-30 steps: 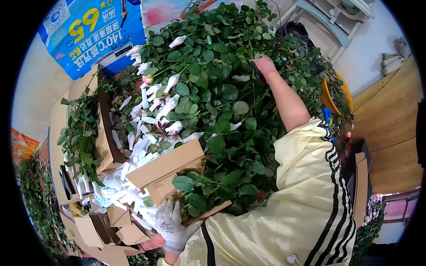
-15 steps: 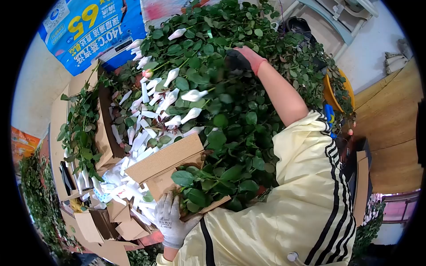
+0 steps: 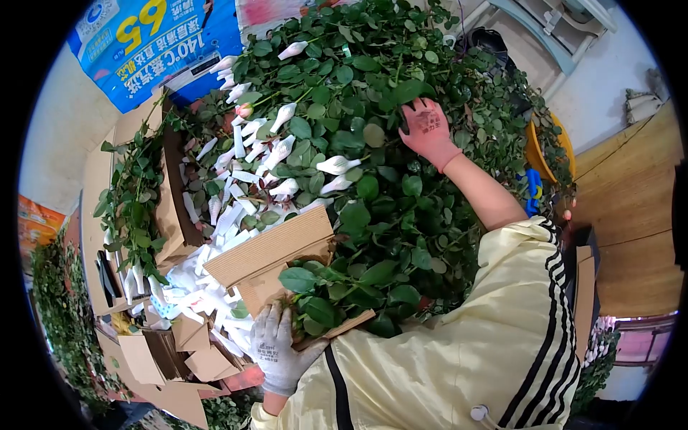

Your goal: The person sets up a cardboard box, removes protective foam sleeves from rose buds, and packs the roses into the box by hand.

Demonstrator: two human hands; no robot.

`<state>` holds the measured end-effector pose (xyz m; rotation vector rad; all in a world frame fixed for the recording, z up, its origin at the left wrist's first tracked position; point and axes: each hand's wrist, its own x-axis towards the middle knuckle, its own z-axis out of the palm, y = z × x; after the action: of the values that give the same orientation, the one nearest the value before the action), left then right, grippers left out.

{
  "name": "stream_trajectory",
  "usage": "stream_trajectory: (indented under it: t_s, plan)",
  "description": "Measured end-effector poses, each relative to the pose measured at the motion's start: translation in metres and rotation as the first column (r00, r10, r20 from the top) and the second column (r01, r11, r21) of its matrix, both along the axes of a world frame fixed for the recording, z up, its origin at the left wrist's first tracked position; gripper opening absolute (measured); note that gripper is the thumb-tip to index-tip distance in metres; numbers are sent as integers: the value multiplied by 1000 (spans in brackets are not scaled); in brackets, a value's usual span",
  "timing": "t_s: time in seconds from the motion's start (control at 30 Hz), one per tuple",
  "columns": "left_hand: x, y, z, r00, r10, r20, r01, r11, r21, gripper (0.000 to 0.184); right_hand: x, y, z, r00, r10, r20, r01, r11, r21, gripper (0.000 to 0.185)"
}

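Note:
My left hand (image 3: 277, 351), in a pale grey work glove, grips the near end of a folded piece of corrugated cardboard (image 3: 269, 251). Leafy rose stems (image 3: 351, 290) lie inside its fold, and the fingertips are partly hidden there. My right hand (image 3: 431, 135), in a pink glove, rests back-up on the big heap of rose foliage (image 3: 358, 93). Its thumb stands apart from the fingers, whose tips reach in among leaves; any stem under the palm is hidden. To its left lie rose heads in white net sleeves (image 3: 338, 165), some pointing left.
White sleeves (image 3: 233, 215) are scattered between the cardboard and an open carton (image 3: 172, 193) with more roses. Cut cardboard pieces (image 3: 154, 355) lie lower left. A yellow basin (image 3: 545, 147) and a pale folding chair (image 3: 545, 32) stand right of the heap; a blue printed bag (image 3: 158, 50) stands behind.
My right hand has moved right and toward me, turning from its dark palm side to its back. Two sleeved roses beside it have shifted right. My left hand has stayed on the cardboard.

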<state>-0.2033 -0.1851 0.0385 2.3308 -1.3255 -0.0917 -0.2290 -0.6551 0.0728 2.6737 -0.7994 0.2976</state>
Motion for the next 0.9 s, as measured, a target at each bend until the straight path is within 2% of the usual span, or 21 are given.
stream_trajectory:
  t_s: [0.07, 0.1, 0.13, 0.2, 0.23, 0.3, 0.33, 0.37, 0.4, 0.43, 0.47, 0.5, 0.53, 0.57, 0.67, 0.8, 0.87, 0.9]
  plan:
    - [-1, -2, 2, 1000, 7, -4, -7, 1000, 5, 82, 3, 20, 30, 950, -71, -305, 107, 989, 104, 64]
    - [-2, -3, 3, 1000, 18, -9, -18, 1000, 7, 81, 0, 8, 10, 960, -100, -263, 111, 993, 26, 63]
    - [-3, -3, 4, 1000, 7, -7, -7, 1000, 11, 81, -4, -7, -5, 959, -111, -260, 123, 992, 30, 63]
    - [-2, -3, 4, 1000, 16, -11, -16, 1000, 16, 76, -3, -6, -1, 969, 248, 21, -248, 953, 176, 63]
    - [-1, -3, 3, 1000, 21, -3, -20, 1000, 13, 76, -2, -4, 4, 967, 252, 28, -253, 952, 171, 63]
    - [-2, -1, 1, 1000, 14, 12, -14, 1000, -6, 76, 7, 41, 53, 867, 396, 303, -485, 809, 331, 62]
    - [-3, 0, 2, 1000, 18, 10, -18, 1000, -5, 76, 10, 50, 59, 866, 398, 302, -488, 807, 333, 62]
    - [-4, -1, 3, 999, 29, 17, -29, 1000, 9, 76, 12, 56, 62, 877, 481, 26, -470, 843, 263, 61]
    - [-5, -2, 3, 999, 38, 25, -39, 999, 19, 77, 13, 62, 64, 826, 501, -256, -468, 865, 181, 60]
    - [-5, -2, 4, 999, 33, 26, -34, 999, 16, 77, 16, 68, 55, 782, 446, -435, -357, 893, 274, 53]
    - [-5, -3, 5, 999, 35, 18, -36, 999, 23, 77, 21, 70, 37, 675, 366, -641, -295, 930, 220, 53]
    - [-4, -3, 6, 999, 35, 12, -35, 999, 29, 77, 24, 64, 15, 647, 405, -646, -312, 914, 260, 53]
    - [-3, -2, 5, 1000, 23, 20, -24, 1000, 18, 77, 20, 63, -5, 696, 440, -568, -360, 898, 254, 52]
    - [-4, 0, 2, 999, 20, 40, -20, 1000, 2, 78, 18, 57, -23, 699, 537, -473, -470, 843, 262, 38]
    - [-3, 4, -6, 999, -22, 35, 22, 1000, -11, 81, 17, 68, -33, 688, 549, -475, -402, 833, 380, 34]
    - [-4, 1, -3, 1000, -7, 13, 7, 1000, -2, 79, 13, 66, -20, 737, 488, -468, -343, 866, 363, 38]
    - [-4, 1, -1, 1000, 0, 4, 0, 1000, -7, 78, 7, 48, 6, 900, 384, -205, -333, 911, 244, 37]
    - [-4, 1, -1, 1000, 5, 3, -5, 1000, -12, 78, -4, 36, 27, 915, 402, 39, -404, 908, 111, 37]
